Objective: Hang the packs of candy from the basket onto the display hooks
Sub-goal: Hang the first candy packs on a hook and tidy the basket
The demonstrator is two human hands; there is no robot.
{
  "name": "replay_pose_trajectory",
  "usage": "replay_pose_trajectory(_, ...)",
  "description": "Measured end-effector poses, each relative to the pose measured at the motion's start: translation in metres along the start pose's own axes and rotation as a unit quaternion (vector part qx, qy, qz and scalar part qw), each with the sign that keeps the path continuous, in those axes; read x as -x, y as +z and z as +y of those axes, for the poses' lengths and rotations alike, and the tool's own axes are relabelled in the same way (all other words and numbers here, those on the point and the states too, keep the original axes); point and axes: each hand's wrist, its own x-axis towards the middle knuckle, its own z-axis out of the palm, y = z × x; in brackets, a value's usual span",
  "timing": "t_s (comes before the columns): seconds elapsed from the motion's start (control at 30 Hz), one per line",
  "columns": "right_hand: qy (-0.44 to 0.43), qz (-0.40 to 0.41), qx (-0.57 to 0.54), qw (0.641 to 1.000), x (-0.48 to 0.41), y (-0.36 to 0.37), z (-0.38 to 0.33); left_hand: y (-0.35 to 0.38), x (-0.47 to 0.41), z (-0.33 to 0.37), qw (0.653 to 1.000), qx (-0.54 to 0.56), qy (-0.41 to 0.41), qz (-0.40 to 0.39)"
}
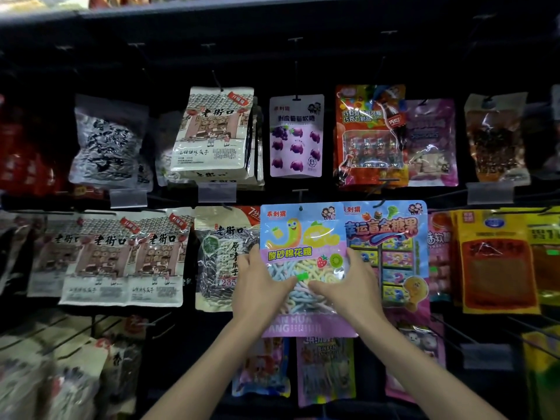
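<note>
Both hands clasp one candy pack (303, 262), a blue and lilac bag with a clear window showing pastel twisted sweets. The left hand (260, 292) grips its left edge, thumb laid across the window and the other digits hidden behind the bag. The right hand (351, 289) mirrors it on the right edge, thumb pointing inward so the two thumb tips nearly meet at the middle of the window.

The pack stands upright and flat to the display. Its hang hole (301, 208) sits at the top centre, just under a display hook (300, 194) that juts from the rail above; whether the hook passes through the hole cannot be told.

The right edge of the pack overlaps a blue assorted-candy bag (394, 237) hanging beside it. Its left edge lies just against a sunflower-seed bag (221, 256). Its bottom edge covers the tops of two smaller bags (324, 371) on the row below.

Directly above, a lilac grape-gummy bag (296, 136) hangs with a narrow dark gap between its lower edge and the held pack's top. Bare hooks (448, 328) stick out at lower right, well apart from the hands. The forearms come up from below through the dark gap in front of the lowest row.
</note>
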Motion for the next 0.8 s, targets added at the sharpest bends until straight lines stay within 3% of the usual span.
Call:
replay_pose_trajectory(0.3,0.051,-0.020,0.066,0.996,-0.028,0.018,0.002,0.015,-0.027,0.000,0.999,-0.033,-0.028,-0.030)
replay_pose_trajectory(0.47,0.034,-0.020,0.122,0.992,-0.042,0.032,0.007,0.029,-0.046,0.000,0.998,-0.031,-0.041,-0.025)
replay_pose_trajectory(0.8,0.033,-0.029,0.170,0.984,-0.071,0.052,0.023,0.063,-0.076,-0.009,0.989,0.087,-0.114,-0.045)
